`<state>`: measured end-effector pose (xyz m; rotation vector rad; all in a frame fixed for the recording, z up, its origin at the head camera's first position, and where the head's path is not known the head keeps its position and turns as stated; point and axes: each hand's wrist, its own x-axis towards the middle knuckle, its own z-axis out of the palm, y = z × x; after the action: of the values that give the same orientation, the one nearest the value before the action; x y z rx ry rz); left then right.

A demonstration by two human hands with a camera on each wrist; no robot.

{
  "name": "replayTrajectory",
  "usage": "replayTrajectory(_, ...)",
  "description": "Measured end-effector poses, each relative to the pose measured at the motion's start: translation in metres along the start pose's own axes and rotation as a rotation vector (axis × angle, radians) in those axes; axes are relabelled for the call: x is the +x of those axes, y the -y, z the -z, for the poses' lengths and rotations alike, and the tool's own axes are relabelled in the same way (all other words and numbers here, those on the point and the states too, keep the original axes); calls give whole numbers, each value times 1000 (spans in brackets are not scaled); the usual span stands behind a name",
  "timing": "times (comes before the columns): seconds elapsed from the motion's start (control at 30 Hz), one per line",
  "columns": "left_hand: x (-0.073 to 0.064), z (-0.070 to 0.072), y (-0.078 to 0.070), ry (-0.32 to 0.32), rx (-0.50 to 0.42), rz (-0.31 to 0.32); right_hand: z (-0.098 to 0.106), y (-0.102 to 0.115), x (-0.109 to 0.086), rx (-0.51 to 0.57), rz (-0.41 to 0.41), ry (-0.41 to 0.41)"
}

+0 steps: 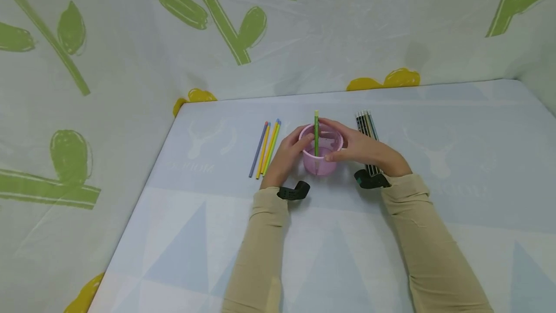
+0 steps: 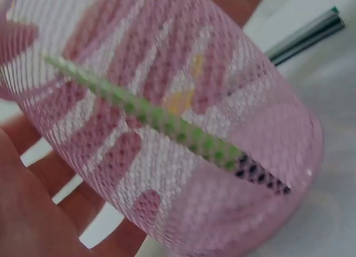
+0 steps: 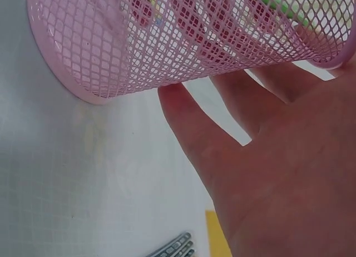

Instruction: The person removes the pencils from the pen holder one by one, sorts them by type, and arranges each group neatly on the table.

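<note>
A pink mesh pencil cup (image 1: 319,167) stands between both hands at the middle of the table. One green pencil (image 1: 316,132) stands in it. The left hand (image 1: 287,153) grips the cup's left side, its thumb at the rim. From the right, the right hand (image 1: 362,148) holds the opposite side, fingers curved behind the rim and thumb at the front. Through the mesh in the left wrist view, the pencil's dark lower end (image 2: 261,174) points down at the cup's base. The right wrist view shows fingers against the mesh wall (image 3: 83,40).
Several coloured pencils (image 1: 268,149) lie left of the cup, close by the left hand. A bundle of dark striped pencils (image 1: 367,125) lies to the right, partly hidden under the right hand. A curtain with green leaf prints (image 1: 304,37) hangs behind the table (image 1: 339,264).
</note>
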<state>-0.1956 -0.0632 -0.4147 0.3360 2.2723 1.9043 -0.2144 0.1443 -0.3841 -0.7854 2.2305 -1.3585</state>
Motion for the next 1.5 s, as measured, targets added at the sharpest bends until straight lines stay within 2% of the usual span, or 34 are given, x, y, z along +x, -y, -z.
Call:
replayTrajectory(0.17,-5,0,-15,-4,25,-7,-1,1,0,-15,5,-3)
replayTrajectory(0.37,-13,0,-34,6,7,-28,-3,5,0,4,24,24)
replayTrajectory(0.43,-12,-1,-34,-5,-2,-40,-3,6,1,5,28,28)
replayTrajectory(0.53,-6,-2,-24,-35,-24,-57,-4,5,1,8,35,35)
replayTrajectory(0.7,2,-4,-10,-125,-20,-89,-4,4,2,-20,44,42)
replayTrajectory(0.83,-3,-6,-26,-187,5,-65,-4,5,1,-64,34,32)
replayTrajectory(0.93,-9,-6,-39,-200,7,-33,-4,7,0,-74,12,29)
replayTrajectory(1.23,-12,2,-41,-207,-21,-36,-5,5,3,-25,9,22)
replayTrajectory(1.37,-14,6,-43,-243,-45,-89,-5,4,4,7,20,17)
replayTrajectory(1.5,-14,10,-45,-277,-127,-191,-5,2,5,14,14,0)
